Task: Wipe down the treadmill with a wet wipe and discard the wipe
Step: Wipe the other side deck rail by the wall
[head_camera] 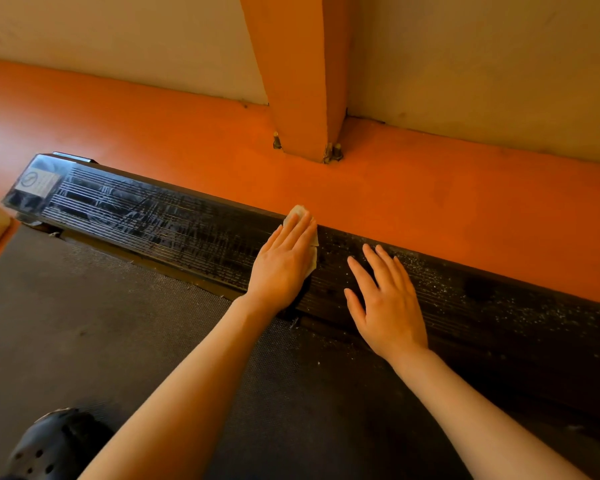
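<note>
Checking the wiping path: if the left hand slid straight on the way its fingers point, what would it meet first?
The left hand, flat on the wipe, would cross the rail's far edge onto the orange floor; the pillar probably comes next, though depth is unclear.

left hand [284, 263]: bare, no glove, ring or watch visible
right hand [387, 303]: bare, nothing worn on fingers or wrist
forearms: bare to frame edge, no sleeves in view
shoe [54, 445]: black clog type, rounded toe, round vent holes on top, lower left
</note>
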`<state>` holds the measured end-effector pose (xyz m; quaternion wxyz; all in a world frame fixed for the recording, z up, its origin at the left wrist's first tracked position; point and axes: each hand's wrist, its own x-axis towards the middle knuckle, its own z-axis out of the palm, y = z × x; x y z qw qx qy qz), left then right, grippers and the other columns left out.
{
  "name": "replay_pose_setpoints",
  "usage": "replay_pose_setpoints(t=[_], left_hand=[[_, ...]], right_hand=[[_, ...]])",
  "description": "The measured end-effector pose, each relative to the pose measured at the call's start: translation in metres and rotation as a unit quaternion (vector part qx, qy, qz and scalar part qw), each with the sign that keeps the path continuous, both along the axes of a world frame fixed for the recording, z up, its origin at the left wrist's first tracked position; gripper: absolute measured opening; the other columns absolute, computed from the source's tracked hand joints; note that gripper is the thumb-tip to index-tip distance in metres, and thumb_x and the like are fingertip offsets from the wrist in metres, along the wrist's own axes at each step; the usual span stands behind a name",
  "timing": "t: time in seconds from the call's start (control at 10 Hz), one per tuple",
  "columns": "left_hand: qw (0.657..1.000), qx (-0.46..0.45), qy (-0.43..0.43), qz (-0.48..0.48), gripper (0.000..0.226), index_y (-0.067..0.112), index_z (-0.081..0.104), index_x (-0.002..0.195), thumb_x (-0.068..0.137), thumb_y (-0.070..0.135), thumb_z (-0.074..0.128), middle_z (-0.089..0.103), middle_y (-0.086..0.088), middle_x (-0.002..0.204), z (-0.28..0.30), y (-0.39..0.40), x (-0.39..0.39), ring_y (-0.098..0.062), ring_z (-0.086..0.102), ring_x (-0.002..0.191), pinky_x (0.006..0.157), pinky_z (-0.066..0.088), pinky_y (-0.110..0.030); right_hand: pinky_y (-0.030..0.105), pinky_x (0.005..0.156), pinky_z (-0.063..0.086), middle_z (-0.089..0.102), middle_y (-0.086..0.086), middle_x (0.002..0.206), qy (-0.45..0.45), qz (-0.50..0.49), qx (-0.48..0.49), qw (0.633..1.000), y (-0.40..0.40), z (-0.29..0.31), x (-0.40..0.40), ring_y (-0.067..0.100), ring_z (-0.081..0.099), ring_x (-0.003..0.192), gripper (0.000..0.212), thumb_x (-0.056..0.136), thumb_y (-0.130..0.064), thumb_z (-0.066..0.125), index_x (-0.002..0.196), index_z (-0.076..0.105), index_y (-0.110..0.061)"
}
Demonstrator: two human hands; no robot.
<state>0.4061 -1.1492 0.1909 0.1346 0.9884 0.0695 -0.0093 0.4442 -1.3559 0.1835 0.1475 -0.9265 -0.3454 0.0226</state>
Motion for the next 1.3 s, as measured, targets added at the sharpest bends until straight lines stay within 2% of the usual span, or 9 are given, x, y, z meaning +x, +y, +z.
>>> replay_pose_setpoints(t=[0.1,0.3,0.5,0.7,0.9,1.0,1.1,1.2,1.3], left_hand=[[1.000,-0.001,-0.002,0.002,0.055,0.011,0.026,0.154,0.102,0.026,0.039,0.017,-0.005,0.161,-0.003,-0.006,-0.015,-0.019,0.008,0.150,0.122,0.012,-0.036],[0.999,-0.044,0.018,-0.011,0.060,0.016,0.026,0.154,0.098,0.037,0.030,0.017,-0.004,0.162,0.001,-0.025,-0.079,-0.015,0.006,0.151,0.122,0.011,-0.039],[0.998,0.004,0.023,-0.057,0.061,0.012,0.028,0.152,0.097,0.035,0.038,0.019,-0.005,0.160,0.003,-0.015,-0.015,-0.020,0.014,0.149,0.121,0.015,-0.037],[0.997,0.032,0.024,-0.064,0.055,0.012,0.023,0.154,0.105,0.035,0.032,0.014,-0.004,0.161,0.003,-0.008,0.006,-0.017,0.006,0.150,0.121,0.005,-0.032],[0.999,0.043,0.026,-0.012,0.065,0.010,0.017,0.155,0.102,0.048,0.015,0.006,-0.003,0.160,0.007,0.044,-0.017,-0.017,0.002,0.150,0.122,0.008,-0.035],[0.994,0.046,0.059,0.085,0.074,0.010,0.000,0.156,0.097,0.055,0.005,-0.011,-0.004,0.161,0.006,0.079,-0.022,-0.018,-0.013,0.149,0.120,-0.007,-0.031],[0.990,0.041,0.060,0.124,0.073,0.006,0.010,0.156,0.098,0.051,0.010,0.006,-0.012,0.163,0.007,0.098,-0.013,-0.024,-0.002,0.151,0.121,-0.001,-0.035],[0.995,0.042,0.045,0.077,0.066,0.003,0.034,0.148,0.100,0.045,0.018,0.035,-0.016,0.154,0.012,0.093,0.000,-0.029,0.024,0.147,0.120,0.011,-0.038],[0.998,0.042,0.043,-0.018,0.060,0.006,0.042,0.143,0.101,0.044,0.022,0.046,-0.013,0.148,0.011,0.065,0.010,-0.027,0.036,0.141,0.120,0.014,-0.037]], right_hand=[[0.045,0.118,0.024,0.040,0.013,0.153,0.001,-0.001,0.000,1.000,0.000,0.000,0.000,0.029,0.030,0.145,0.054,0.100,-0.042,0.033,0.145,0.047,-0.015],[0.046,0.117,0.027,0.040,0.014,0.153,0.005,-0.005,0.006,1.000,0.000,0.002,-0.001,0.030,0.032,0.145,0.054,0.100,-0.042,0.032,0.144,0.048,-0.015],[0.045,0.118,0.025,0.040,0.013,0.153,0.009,-0.002,0.008,1.000,-0.001,0.000,-0.001,0.029,0.030,0.146,0.054,0.100,-0.042,0.034,0.145,0.047,-0.015],[0.044,0.118,0.023,0.039,0.012,0.154,0.008,0.001,0.008,1.000,-0.001,0.000,0.000,0.028,0.029,0.146,0.054,0.099,-0.043,0.034,0.145,0.046,-0.016],[0.044,0.116,0.023,0.041,0.012,0.153,0.001,-0.001,0.002,1.000,-0.001,0.000,-0.001,0.029,0.032,0.145,0.054,0.100,-0.043,0.032,0.145,0.047,-0.016],[0.043,0.116,0.024,0.041,0.012,0.153,-0.003,-0.004,0.002,1.000,-0.001,-0.001,-0.001,0.029,0.032,0.144,0.054,0.100,-0.043,0.032,0.145,0.047,-0.017],[0.044,0.116,0.025,0.041,0.012,0.153,-0.003,-0.004,0.001,1.000,0.000,-0.002,-0.001,0.028,0.031,0.145,0.054,0.100,-0.043,0.032,0.145,0.046,-0.017],[0.044,0.116,0.024,0.041,0.012,0.153,-0.006,-0.006,-0.004,1.000,0.001,-0.001,-0.001,0.029,0.032,0.144,0.054,0.100,-0.043,0.032,0.145,0.046,-0.017],[0.044,0.116,0.024,0.041,0.013,0.152,-0.007,-0.006,-0.008,1.000,0.001,0.000,-0.001,0.029,0.033,0.144,0.054,0.100,-0.043,0.031,0.145,0.046,-0.016]])
